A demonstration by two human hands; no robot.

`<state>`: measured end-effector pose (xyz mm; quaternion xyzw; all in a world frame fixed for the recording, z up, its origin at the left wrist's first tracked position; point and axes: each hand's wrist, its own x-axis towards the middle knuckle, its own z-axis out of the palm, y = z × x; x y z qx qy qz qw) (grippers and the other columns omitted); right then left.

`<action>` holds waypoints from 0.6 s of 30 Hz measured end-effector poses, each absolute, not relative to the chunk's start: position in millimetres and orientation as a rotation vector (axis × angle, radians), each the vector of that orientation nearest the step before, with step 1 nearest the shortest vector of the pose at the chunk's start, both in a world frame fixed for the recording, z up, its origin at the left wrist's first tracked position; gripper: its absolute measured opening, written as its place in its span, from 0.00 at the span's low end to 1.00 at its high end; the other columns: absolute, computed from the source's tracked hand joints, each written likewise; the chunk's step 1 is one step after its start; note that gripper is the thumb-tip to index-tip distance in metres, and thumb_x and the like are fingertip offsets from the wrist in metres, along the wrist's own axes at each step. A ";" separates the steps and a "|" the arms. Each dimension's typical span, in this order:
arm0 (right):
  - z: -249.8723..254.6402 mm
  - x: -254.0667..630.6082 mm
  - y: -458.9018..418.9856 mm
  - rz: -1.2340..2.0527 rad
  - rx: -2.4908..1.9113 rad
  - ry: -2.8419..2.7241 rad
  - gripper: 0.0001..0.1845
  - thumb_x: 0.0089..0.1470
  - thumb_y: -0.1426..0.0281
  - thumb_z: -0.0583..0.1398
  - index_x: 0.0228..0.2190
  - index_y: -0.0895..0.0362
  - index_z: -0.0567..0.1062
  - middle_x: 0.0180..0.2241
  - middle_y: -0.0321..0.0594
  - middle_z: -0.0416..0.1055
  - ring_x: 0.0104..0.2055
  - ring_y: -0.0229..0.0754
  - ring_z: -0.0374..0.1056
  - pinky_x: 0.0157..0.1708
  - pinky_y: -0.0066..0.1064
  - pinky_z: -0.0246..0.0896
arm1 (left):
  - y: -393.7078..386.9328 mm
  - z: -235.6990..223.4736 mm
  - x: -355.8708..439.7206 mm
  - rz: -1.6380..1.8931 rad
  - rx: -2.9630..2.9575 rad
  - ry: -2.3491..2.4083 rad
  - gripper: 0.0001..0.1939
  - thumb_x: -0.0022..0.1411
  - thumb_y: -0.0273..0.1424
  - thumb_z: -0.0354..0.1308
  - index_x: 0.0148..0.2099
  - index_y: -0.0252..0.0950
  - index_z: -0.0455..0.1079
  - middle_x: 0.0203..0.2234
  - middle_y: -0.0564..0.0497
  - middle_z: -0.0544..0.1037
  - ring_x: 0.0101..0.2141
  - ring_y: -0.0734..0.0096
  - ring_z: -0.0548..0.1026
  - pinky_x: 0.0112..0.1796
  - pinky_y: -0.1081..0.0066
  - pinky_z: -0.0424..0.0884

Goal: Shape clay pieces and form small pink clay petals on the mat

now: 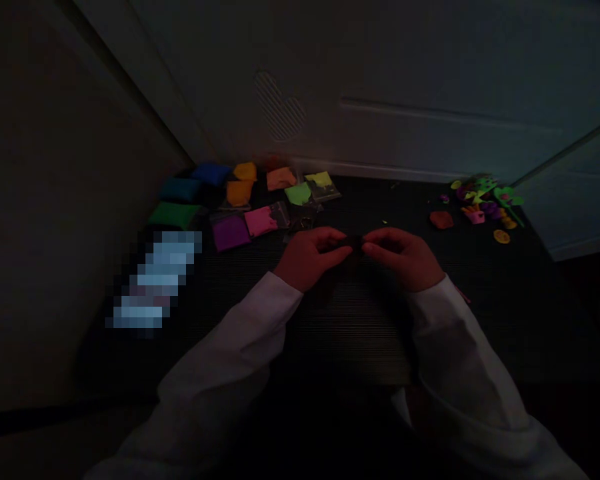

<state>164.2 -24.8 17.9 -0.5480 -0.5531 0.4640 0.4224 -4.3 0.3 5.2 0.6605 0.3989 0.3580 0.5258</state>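
The left hand (pixel 313 257) and right hand (pixel 405 257) appear to pinch one small dark piece (pixel 355 245) between them over the table (pixel 345 327), its outline lost in shadow. Ten coloured packets (pixel 261 221) lie beyond; the left hand partly covers one dark packet (pixel 307 217). One bright rectangle (pixel 157 280) is pixelated.

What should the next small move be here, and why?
Probably a gentle pinch by the right hand, with the left hand steadying: both appear closed on a small dark piece between them, its exact shape too dim to tell.
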 end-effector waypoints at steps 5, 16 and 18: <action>18.5 164.9 -25.0 1.183 -1.379 -1.384 0.09 0.37 0.65 0.62 0.25 0.55 0.72 0.26 0.33 0.70 0.29 0.35 0.65 0.33 0.30 0.60 | -0.1 6.0 -3.6 0.892 1.627 0.987 0.10 0.48 0.33 0.55 0.33 0.33 0.68 0.27 0.52 0.74 0.29 0.73 0.72 0.32 0.71 0.67; 18.5 162.7 -25.9 1.249 -1.397 -1.414 0.10 0.36 0.64 0.62 0.24 0.55 0.72 0.24 0.32 0.70 0.27 0.35 0.65 0.30 0.29 0.59 | -0.9 3.9 -2.0 0.928 1.706 1.046 0.09 0.49 0.33 0.54 0.33 0.35 0.68 0.27 0.53 0.74 0.28 0.74 0.71 0.32 0.72 0.67; 18.1 162.5 -25.6 1.250 -1.399 -1.414 0.10 0.36 0.64 0.62 0.24 0.55 0.72 0.24 0.32 0.70 0.27 0.35 0.65 0.30 0.29 0.59 | -1.1 4.2 -1.8 0.926 1.706 1.039 0.08 0.49 0.32 0.54 0.33 0.35 0.68 0.27 0.53 0.74 0.29 0.74 0.72 0.33 0.72 0.67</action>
